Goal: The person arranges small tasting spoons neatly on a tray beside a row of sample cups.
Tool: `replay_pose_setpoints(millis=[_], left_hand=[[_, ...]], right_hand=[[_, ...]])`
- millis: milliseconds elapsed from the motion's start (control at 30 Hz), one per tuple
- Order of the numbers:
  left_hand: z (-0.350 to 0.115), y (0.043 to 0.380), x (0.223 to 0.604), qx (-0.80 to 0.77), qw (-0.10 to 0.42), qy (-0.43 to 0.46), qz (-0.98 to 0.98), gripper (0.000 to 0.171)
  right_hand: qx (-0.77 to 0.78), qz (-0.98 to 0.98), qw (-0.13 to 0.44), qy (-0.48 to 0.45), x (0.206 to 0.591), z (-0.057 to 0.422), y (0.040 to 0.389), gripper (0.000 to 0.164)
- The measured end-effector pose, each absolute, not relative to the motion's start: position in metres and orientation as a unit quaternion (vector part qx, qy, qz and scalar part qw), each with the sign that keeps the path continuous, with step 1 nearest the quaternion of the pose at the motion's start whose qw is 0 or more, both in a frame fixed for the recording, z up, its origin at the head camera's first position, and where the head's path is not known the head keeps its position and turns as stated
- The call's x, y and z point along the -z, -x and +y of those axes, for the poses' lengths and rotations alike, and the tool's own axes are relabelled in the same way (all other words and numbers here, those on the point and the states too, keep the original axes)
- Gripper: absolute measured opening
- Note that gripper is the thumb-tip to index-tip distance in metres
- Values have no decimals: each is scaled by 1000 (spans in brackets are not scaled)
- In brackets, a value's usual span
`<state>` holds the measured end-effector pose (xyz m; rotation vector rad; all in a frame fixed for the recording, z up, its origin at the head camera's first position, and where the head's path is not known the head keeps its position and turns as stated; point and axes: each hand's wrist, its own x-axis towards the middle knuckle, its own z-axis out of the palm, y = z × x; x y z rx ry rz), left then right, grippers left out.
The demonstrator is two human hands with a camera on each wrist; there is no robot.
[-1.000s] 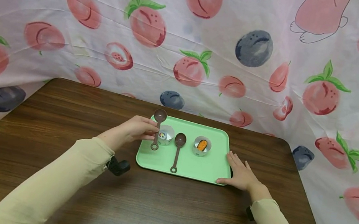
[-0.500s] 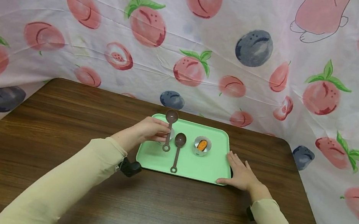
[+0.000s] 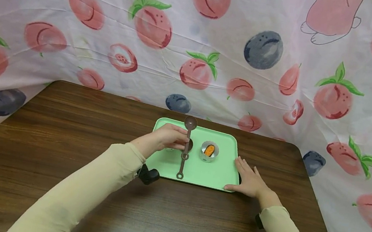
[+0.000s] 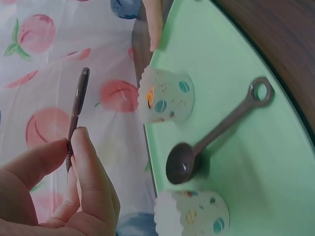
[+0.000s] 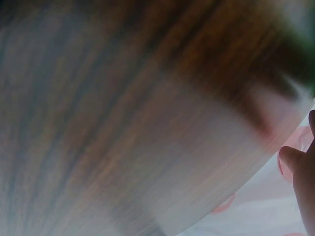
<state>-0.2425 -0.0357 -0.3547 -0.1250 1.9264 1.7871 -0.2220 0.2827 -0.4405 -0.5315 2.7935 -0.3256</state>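
My left hand (image 3: 170,137) pinches the handle of a brown measuring spoon (image 3: 190,123) between thumb and fingers, above a light green tray (image 3: 211,176). Beneath it, a second brown spoon (image 4: 221,129) lies on the tray, its ringed handle end toward me. To the right stands a scalloped paper cup (image 3: 206,158) with an orange piece (image 3: 209,150) inside. Another patterned cup (image 4: 199,214) is mostly hidden behind my left hand in the head view; its contents do not show now. Fingers spread, my right hand (image 3: 250,180) rests at the tray's right edge.
The tray sits toward the back of a dark wooden table (image 3: 170,218). A fruit-printed cloth (image 3: 184,31) hangs behind the table and along its right side.
My left hand has carried the held spoon rightward, from over the left cup to over the lying spoon. The left cup has become mostly covered. My right hand stays in place.
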Motion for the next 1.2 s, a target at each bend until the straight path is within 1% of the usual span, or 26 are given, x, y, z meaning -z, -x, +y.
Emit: replay_pose_setpoints(millis=[633,800,1067,1200], left_hand=[[21,243,360,-670,263,52,692,38],[36,241,364,-667,252,40,700,35],[61,238,375,-660,213,13,720,33],[70,238,378,-659,207,10,723,33]], right_hand=[[116,966,135,187,439,282,219,108],[117,966,135,184,440,284,220,108],[119,966,137,184,440,285,220,107],[123,966,138,183,439,285,219,108]])
